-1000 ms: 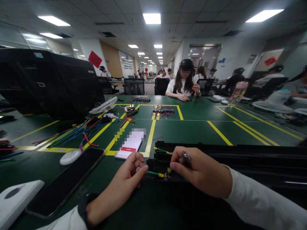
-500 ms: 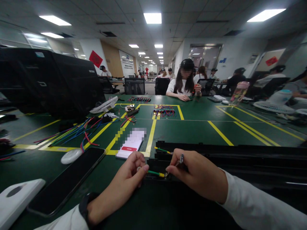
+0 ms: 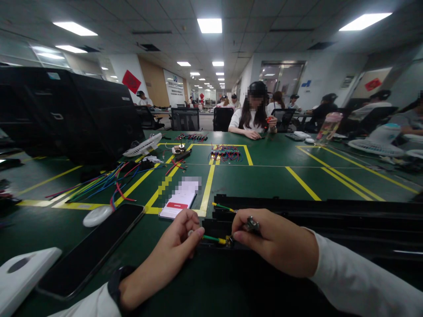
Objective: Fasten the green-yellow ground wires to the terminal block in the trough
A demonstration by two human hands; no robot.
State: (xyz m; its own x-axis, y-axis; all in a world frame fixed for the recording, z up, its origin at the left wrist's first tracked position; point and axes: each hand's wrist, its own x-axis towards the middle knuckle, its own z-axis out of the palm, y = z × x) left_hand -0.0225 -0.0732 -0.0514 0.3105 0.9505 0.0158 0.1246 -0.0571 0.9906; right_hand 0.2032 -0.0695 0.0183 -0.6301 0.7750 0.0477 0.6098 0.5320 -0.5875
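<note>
My left hand [image 3: 175, 251] pinches the near end of a green-and-yellow wire [image 3: 213, 239] at the left end of a long black unit [image 3: 330, 220] lying across the green table [image 3: 264, 180]. My right hand [image 3: 274, 242] is closed on a small metal tool [image 3: 251, 225], its fingertips at the wire's terminal on the unit's front edge. A second green-and-yellow wire [image 3: 223, 206] sticks out of the unit just behind.
A black phone [image 3: 89, 248], a white round puck [image 3: 97, 216], a white device [image 3: 20, 277] and a phone with a lit screen [image 3: 180, 200] lie to the left. Loose coloured wires [image 3: 105, 182] and a black case [image 3: 66, 114] sit beyond. A person [image 3: 253, 114] works across the table.
My right hand has turned the metal tool between its fingers, lifting then lowering it again at the wire terminal. My left hand has held the wire still.
</note>
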